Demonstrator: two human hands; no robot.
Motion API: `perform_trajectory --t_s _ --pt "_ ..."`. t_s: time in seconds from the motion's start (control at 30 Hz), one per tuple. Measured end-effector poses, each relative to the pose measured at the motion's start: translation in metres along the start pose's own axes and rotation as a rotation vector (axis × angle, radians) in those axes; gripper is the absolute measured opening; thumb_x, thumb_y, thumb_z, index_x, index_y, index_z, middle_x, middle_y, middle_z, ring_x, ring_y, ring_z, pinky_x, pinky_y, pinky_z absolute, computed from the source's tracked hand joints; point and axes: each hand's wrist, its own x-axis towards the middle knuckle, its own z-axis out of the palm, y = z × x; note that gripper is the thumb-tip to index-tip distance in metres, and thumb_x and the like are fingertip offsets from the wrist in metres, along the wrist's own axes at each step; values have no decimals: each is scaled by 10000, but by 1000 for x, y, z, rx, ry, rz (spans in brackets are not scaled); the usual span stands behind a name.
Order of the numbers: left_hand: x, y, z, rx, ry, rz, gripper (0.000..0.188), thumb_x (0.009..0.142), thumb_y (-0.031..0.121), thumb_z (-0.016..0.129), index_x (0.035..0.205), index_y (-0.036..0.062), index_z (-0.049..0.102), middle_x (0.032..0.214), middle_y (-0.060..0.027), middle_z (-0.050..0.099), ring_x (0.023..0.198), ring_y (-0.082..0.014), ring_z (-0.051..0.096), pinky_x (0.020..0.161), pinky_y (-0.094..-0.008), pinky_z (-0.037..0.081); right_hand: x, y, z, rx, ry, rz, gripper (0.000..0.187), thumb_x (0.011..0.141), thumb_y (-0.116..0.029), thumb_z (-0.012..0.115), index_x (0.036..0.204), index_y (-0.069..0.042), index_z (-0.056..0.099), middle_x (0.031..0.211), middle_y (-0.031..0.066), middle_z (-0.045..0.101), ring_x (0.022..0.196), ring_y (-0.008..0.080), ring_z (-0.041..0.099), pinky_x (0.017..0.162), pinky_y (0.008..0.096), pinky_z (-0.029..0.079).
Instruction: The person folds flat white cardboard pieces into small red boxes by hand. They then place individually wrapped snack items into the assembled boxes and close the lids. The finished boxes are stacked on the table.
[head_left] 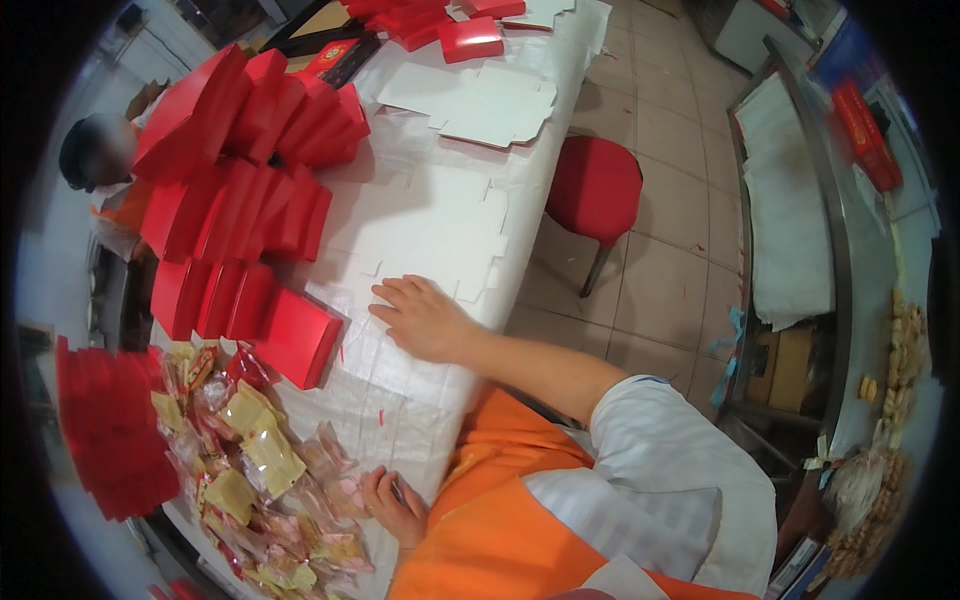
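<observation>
Right hand (425, 318): flat, fingers spread, holding nothing; presses flat white die-cut carton blank (420, 215) against counter (400, 400), steadying it.
Left hand (392, 505): grip unclear, touching clear-wrapped pastry packets (270, 470) at 7 o'clock.
Red folded boxes (250, 200): stacked at 10 o'clock.

rows of flat red boxes (250, 170) are leaning against one another along the table's left side, the nearest red box (298, 337) tilting beside them. unfolded white carton blanks (470, 100) are lying flat at the far end. clear wrapped sweets (260, 470), yellow and pink inside, are piling up at the near left corner.
</observation>
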Motion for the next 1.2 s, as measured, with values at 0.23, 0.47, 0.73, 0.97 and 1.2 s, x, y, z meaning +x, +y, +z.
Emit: perform_trajectory --t_s 0.23,0.47,0.73,0.97,1.2 --pt "3 -1 0 -14 57 -11 203 807 10 612 1009 14 597 1107 -182 579 1062 -397 532 966 -483 397 1 0 13 -54 83 -79 373 831 -162 642 1191 -63 625 1340 142 533 1276 304 457 1100 454 317" --pt "66 35 -15 -764 -106 -460 183 924 21 530 1089 -13 602 1101 -157 628 931 -278 627 844 -368 501 27 58 -29 256 355 196 306 869 15 509 1144 -15 641 1128 170 656 1079 332 611 968 394 468" --pt "177 39 46 -1768 16 -996 438 979 138 499 1334 -98 397 1370 -264 466 1257 -349 508 1056 -425 455 56 149 -99 -221 66 707 407 873 -222 635 1191 29 594 1191 239 598 1192 390 512 998 450 447" --pt "216 41 76 -1723 -62 -1063 350 959 175 528 1188 -79 455 1315 -263 500 1208 -351 538 1007 -446 470 79 159 -103 -271 -147 632 455 858 -321 657 1078 76 619 1135 293 620 1065 427 602 925 456 498" --pt "238 50 99 -1794 -62 -1097 149 934 183 590 927 36 565 861 -62 600 828 -191 594 774 -349 505 85 159 -101 -287 -203 622 540 868 -424 628 1070 77 624 1056 284 662 1028 400 636 894 449 505"
